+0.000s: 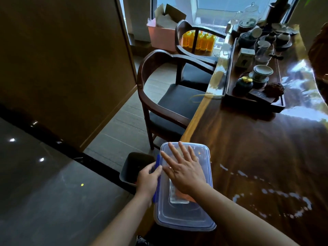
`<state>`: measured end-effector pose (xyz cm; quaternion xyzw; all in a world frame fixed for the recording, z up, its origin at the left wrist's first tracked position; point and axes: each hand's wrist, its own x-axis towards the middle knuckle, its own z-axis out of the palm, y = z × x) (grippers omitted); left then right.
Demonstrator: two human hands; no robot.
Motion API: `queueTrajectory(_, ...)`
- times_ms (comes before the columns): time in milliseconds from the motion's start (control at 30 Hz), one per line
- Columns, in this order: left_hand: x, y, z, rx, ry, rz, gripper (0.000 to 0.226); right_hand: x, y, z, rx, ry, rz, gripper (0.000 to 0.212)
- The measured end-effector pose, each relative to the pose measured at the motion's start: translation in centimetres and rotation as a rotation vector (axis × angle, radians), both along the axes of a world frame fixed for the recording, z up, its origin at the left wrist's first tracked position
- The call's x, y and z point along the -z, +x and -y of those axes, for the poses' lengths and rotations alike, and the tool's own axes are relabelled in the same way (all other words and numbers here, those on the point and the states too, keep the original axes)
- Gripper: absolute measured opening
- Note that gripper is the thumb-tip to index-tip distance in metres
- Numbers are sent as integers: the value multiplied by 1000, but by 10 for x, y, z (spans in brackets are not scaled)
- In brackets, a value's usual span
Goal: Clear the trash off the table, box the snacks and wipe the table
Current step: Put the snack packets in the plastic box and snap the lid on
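A clear plastic storage box (184, 215) with a translucent lid sits at the near left corner of the dark wooden table (257, 157). Snack packets show dimly through the lid, one of them orange. My right hand (182, 169) lies flat on the lid with fingers spread, pressing down. My left hand (149, 178) grips the blue clip on the box's left long side, thumb on top of it.
A dark waste bin (134, 166) stands on the floor just left of the box. Two wooden armchairs (170, 103) line the table's left side. A tea tray (255, 100) with cups and pots fills the far table. Wet streaks glisten at the right.
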<state>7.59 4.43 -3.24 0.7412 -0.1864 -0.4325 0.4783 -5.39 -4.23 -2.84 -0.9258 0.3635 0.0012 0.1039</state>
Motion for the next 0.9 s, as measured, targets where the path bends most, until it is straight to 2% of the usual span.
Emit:
queueTrajectory(100, 1, 8, 4, -11, 24, 6, 15, 0, 7, 0, 15, -4, -16, 59)
queueTrajectory(300, 5, 10, 8, 17, -5, 92, 22, 0, 13, 2, 28, 1, -24, 59)
queueTrajectory(433, 5, 2, 5, 78, 6, 297, 22, 2, 13, 4, 29, -2, -23, 59)
queueTrajectory(600, 2, -1, -7, 257, -59, 488, 56, 8, 13, 5, 20, -23, -23, 60)
queueTrajectory(700, 2, 4, -8, 348, -59, 600, 59, 8, 12, 6, 11, -32, -36, 60)
queueTrajectory(900, 2, -5, -11, 352, 4, 510, 65, 3, 11, 5, 16, 4, -27, 59)
